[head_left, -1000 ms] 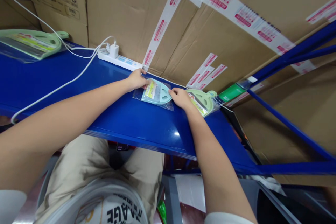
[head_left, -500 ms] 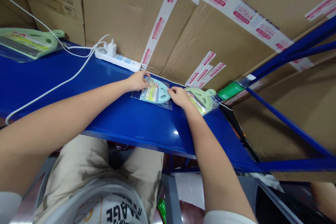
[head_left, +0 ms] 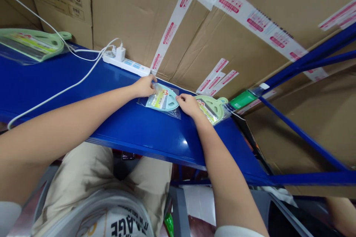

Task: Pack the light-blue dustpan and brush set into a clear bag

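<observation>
A flat light-blue plastic piece, rounded at one end with cut-out holes, lies on the blue tabletop in a clear plastic bag with a yellow label. At its upper left, the bent fingers of my left hand are closed on the edge of the bag. My right hand pinches at the rounded right end of the piece. Close beside my right hand rests a similar light-green plastic piece, also bagged, partly behind the wrist. The exact kind of these pieces cannot be made out.
Another bagged green piece lies at the far left. A white power strip with a plug and cables runs along the back, against taped cardboard boxes. A green-labelled bottle lies by the blue metal frame on the right.
The view has shifted slightly. Both hands and the bagged blue piece stay in nearly the same place, with the fingers still at its two ends.
</observation>
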`<action>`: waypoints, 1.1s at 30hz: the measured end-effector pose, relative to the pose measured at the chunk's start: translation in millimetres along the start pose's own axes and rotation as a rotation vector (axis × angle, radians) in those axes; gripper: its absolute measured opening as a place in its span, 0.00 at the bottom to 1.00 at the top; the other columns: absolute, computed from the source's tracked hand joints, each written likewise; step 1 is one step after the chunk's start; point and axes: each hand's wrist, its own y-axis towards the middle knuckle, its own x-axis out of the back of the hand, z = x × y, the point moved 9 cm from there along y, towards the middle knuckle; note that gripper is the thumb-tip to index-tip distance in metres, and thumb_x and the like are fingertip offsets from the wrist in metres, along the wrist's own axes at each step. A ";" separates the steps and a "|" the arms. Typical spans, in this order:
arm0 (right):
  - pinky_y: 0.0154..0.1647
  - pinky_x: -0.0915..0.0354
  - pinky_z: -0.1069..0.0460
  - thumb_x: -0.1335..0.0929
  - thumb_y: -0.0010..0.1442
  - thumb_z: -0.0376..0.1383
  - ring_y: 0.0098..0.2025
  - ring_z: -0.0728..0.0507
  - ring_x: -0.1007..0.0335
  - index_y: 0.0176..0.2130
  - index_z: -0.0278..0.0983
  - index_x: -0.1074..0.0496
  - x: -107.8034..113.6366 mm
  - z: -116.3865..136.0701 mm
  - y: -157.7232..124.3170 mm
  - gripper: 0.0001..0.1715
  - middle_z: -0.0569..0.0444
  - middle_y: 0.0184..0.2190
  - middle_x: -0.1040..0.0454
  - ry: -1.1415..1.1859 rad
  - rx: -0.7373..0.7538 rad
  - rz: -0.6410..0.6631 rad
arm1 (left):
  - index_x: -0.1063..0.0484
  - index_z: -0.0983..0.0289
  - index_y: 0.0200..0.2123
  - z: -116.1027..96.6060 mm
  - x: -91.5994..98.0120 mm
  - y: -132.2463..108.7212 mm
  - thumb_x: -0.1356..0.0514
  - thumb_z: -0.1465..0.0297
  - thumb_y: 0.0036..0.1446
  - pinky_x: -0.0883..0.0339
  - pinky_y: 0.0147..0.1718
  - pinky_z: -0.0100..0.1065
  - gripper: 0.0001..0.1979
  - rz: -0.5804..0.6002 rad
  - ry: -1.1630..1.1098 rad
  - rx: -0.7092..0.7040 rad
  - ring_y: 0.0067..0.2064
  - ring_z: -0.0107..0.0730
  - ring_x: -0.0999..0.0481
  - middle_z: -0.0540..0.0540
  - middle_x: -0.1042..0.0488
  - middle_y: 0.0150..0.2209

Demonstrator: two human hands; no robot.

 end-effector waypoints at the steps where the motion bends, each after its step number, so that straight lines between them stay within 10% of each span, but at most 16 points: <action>1: 0.38 0.38 0.50 0.35 0.63 0.43 0.34 0.41 0.28 0.26 0.41 0.28 -0.2 0.7 -0.2 0.16 0.53 0.27 0.23 0.003 0.002 0.001 | 0.28 0.64 0.58 -0.8 -1.2 1.0 0.32 0.77 0.52 0.33 0.37 0.33 0.28 -0.005 0.013 -0.020 0.29 0.31 0.26 0.46 0.27 0.26; 17: 0.37 0.39 0.50 0.35 0.63 0.43 0.33 0.42 0.30 0.25 0.40 0.29 -0.3 -0.9 -0.9 0.17 0.53 0.26 0.24 0.001 -0.030 0.019 | 0.26 0.63 0.57 5.9 -12.1 -4.3 0.25 0.78 0.42 0.36 0.29 0.38 0.36 0.193 -0.164 0.024 0.24 0.34 0.28 0.50 0.25 0.26; 33: 0.37 0.39 0.50 0.35 0.63 0.41 0.34 0.42 0.29 0.25 0.40 0.30 0.7 -0.8 -1.7 0.16 0.53 0.26 0.25 -0.018 -0.056 0.021 | 0.30 0.64 0.59 5.0 -14.5 -7.4 0.27 0.77 0.51 0.46 0.25 0.33 0.32 0.088 -0.228 0.149 0.22 0.25 0.37 0.44 0.33 0.24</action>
